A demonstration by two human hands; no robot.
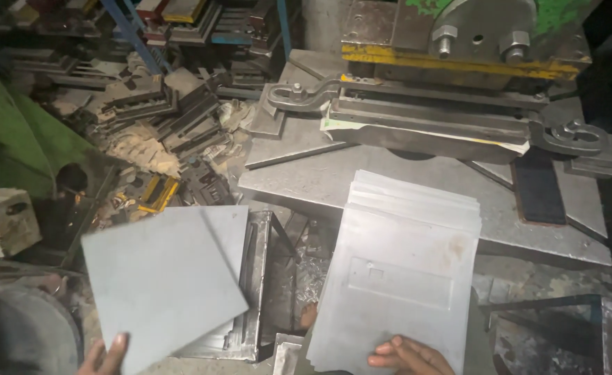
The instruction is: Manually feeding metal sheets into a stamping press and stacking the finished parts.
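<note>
My left hand [103,355] grips the near corner of a plain grey metal sheet [160,281], held flat and tilted over the floor at the lower left. My right hand [408,355] holds the near edge of a fanned stack of grey metal sheets [403,271]. The top sheet of that stack bears a pressed rectangular outline. The stack's far end rests on the steel press table [306,177]. Only the fingers of both hands show at the bottom edge.
A press machine with a yellow-edged die block [458,66] and curved clamps [299,94] stands on the table behind the stack. Metal dies and scrap [174,114] litter the floor at the left. A steel frame [261,278] lies between the two sheets.
</note>
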